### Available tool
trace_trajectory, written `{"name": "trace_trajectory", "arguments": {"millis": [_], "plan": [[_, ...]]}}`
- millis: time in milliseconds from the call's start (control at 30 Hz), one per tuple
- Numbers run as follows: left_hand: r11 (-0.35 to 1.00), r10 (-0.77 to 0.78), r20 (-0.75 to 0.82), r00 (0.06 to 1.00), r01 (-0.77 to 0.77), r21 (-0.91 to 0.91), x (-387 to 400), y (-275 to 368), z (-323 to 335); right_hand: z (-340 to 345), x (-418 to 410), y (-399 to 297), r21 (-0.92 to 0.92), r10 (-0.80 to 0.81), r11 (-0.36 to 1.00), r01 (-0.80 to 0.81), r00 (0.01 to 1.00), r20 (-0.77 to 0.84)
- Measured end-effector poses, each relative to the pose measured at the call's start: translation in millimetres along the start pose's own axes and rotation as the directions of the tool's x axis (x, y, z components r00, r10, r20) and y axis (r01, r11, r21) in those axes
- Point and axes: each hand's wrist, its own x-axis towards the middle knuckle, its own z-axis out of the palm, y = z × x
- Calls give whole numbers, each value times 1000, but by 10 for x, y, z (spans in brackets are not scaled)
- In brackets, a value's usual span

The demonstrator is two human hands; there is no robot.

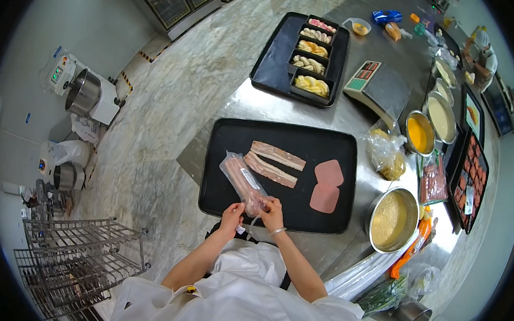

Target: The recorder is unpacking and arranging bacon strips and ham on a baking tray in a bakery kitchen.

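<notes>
A clear plastic package of long pink sausages [244, 179] bears a white label and lies slanted over the left part of a black baking tray [275, 220]. My right hand [272, 213] grips its near end, where the plastic is gathered. At the same end, my left hand [232, 218] pinches the plastic between thumb and fingers, and a small white scrap shows under that hand. Two strips of bacon [279, 155] lie side by side on the tray beyond the package. To their right are two slices of pink ham [324, 198], their edges touching.
Behind stands a tray [271, 56] with several tins of braided dough [310, 65]. A digital scale [374, 86], a bowl of orange liquid [419, 133], a bagged food [386, 154] and a bowl of yellowish crumbly mixture [391, 220] line the right side. A person [482, 59] works far right.
</notes>
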Motion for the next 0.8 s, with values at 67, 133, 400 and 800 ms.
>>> {"name": "trace_trajectory", "arguments": {"millis": [67, 133, 400, 800], "plan": [[998, 31, 3, 1000, -31, 61, 2, -2, -17, -45, -12, -26, -177, -15, 984, 18, 1000, 17], [994, 54, 7, 999, -55, 94, -2, 14, -28, -74, 20, -87, -220, -32, 975, 36, 999, 18], [992, 62, -3, 998, -61, 108, -39, 91, 32, -155, 16, -219, -62, 133, 990, -129, 989, 70], [989, 105, 81, 991, -112, 97, 110, 94, -203, -384, 162, -282, -293, -448, 750, 593, 781, 436]]}}
